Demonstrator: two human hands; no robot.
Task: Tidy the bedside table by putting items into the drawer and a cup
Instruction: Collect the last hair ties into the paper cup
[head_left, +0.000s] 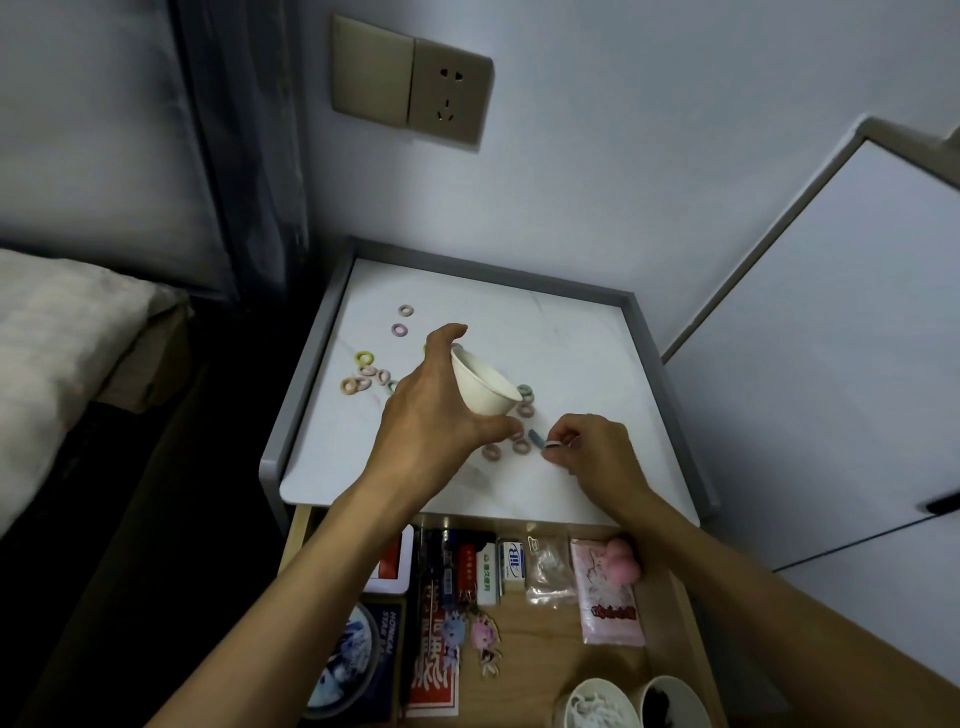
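Head view: the white bedside table top (571, 332) sits below a wall socket (449, 96), with a bed (62, 332) past its left edge. Hair rings (363, 376) lie scattered near the left edge. Over the middle, the left hand (431, 410) grips a tilted cup (485, 382). Near the front edge, the right hand (597, 449) pinches one ring (550, 445). The drawer (545, 639) below is open.

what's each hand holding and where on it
The left hand grips the tilted white cup round its side wall; the right hand pinches a small ring by its edge.
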